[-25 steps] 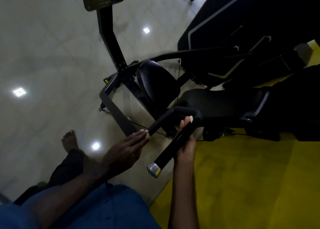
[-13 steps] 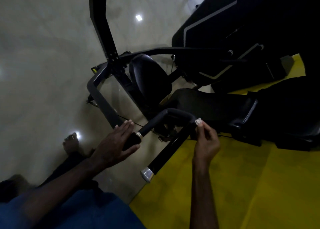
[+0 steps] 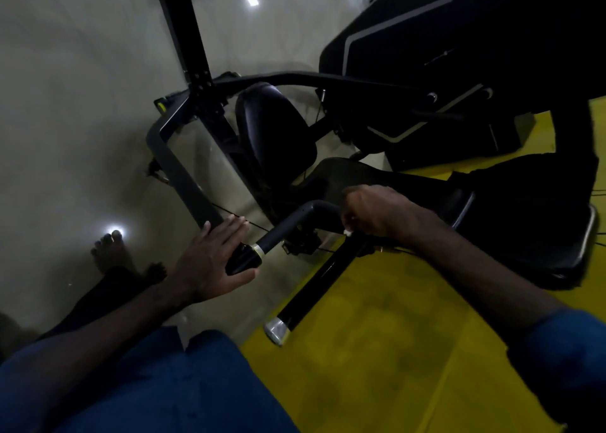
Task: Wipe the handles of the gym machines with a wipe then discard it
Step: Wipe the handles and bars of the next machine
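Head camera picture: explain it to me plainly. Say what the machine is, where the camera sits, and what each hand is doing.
The camera is worn on the person's head and looks down at their arms. Below is a black gym machine with a padded seat, partly on a yellow floor mat. The left hand rests on the end of one black handle, fingers fairly straight. The right hand curls over the bend of the bar, and a small white bit, likely the wipe, peeks out beneath it. A bare foot stands on the pale floor.
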Action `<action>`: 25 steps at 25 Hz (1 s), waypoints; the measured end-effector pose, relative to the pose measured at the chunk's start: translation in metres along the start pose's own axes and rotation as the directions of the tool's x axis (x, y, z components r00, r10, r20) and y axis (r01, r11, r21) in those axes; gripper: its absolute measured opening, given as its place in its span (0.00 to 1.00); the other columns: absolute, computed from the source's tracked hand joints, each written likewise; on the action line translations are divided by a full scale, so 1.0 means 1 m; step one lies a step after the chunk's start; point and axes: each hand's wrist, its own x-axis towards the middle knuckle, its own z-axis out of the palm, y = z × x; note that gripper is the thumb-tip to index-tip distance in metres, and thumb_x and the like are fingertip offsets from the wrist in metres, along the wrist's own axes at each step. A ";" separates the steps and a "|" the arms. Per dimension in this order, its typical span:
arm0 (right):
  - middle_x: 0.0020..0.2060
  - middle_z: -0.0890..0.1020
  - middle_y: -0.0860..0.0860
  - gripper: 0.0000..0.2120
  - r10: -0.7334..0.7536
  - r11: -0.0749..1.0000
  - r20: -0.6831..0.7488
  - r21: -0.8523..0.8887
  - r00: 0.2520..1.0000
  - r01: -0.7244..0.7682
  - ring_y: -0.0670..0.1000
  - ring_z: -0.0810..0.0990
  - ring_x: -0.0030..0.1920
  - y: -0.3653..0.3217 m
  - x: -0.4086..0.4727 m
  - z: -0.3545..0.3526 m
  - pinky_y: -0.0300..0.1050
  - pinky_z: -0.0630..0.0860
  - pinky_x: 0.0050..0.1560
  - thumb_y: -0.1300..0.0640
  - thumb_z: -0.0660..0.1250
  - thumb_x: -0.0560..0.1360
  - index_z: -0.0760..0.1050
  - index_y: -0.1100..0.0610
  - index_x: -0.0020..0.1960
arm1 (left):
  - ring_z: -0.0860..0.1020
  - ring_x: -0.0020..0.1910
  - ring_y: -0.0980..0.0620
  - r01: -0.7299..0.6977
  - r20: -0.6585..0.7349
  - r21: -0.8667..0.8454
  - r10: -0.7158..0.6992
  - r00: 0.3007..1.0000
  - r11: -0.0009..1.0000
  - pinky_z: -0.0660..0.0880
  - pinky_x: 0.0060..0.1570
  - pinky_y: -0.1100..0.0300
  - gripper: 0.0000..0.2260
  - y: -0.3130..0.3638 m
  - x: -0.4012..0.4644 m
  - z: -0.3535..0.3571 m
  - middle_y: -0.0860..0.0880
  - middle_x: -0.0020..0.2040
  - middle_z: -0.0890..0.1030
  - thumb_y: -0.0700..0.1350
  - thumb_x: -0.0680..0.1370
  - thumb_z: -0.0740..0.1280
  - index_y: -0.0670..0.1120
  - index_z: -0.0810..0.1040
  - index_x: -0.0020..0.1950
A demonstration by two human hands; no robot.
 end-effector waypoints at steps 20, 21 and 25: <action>0.48 0.84 0.42 0.06 -0.007 0.833 -0.300 0.525 0.954 0.172 0.40 0.83 0.50 0.048 0.008 0.040 0.43 0.80 0.52 0.58 0.75 0.77 0.83 0.47 0.48 | 0.46 0.86 0.56 0.028 0.050 -0.018 -0.027 0.998 0.999 0.44 0.85 0.43 0.48 0.000 0.001 -0.005 0.54 0.87 0.55 0.80 0.76 0.52 0.51 0.54 0.87; 0.47 0.86 0.43 0.06 0.080 0.763 -0.275 0.636 0.958 0.119 0.41 0.85 0.50 0.053 0.001 0.045 0.44 0.81 0.53 0.59 0.75 0.77 0.84 0.48 0.47 | 0.46 0.86 0.56 0.026 0.042 -0.014 -0.025 0.999 1.000 0.45 0.85 0.43 0.48 -0.001 0.002 -0.005 0.54 0.87 0.56 0.80 0.76 0.51 0.51 0.54 0.87; 0.47 0.88 0.54 0.04 0.220 0.408 -0.151 0.912 0.964 0.049 0.56 0.88 0.49 0.055 0.002 0.068 0.51 0.83 0.48 0.61 0.73 0.79 0.85 0.54 0.50 | 0.49 0.86 0.56 0.024 0.001 -0.014 -0.024 1.000 1.000 0.46 0.84 0.44 0.47 0.001 0.001 -0.002 0.54 0.86 0.57 0.79 0.76 0.54 0.51 0.56 0.87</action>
